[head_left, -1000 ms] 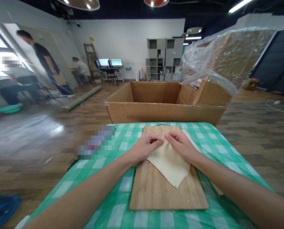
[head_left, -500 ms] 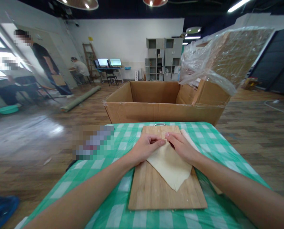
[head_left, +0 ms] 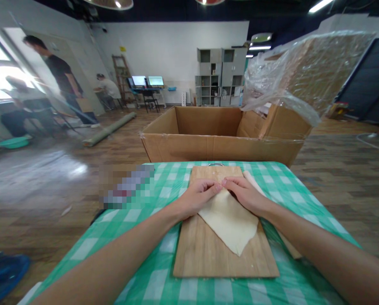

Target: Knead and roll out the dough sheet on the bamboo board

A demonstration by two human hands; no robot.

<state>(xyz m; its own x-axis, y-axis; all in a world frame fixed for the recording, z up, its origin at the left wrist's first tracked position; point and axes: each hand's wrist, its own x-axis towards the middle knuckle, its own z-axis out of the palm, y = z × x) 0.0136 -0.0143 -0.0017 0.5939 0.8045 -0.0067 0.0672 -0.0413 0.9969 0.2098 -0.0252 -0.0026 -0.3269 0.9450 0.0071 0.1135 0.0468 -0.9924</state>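
Dough, cream-coloured, thin and smooth, is spread on the board, tapering to a point at the near end. Its far edge is pinched in the fingers of the left hand and right hand.

Dough partly hidden; blue plastic cut off.

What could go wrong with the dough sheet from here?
1. Tearing: the left hand and right hand seem to pinch the dough sheet close together at its far end, so uneven pulling might rip it.
2. Slipping: the wooden cutting board lies on a checkered tablecloth; a hard push might shift both.
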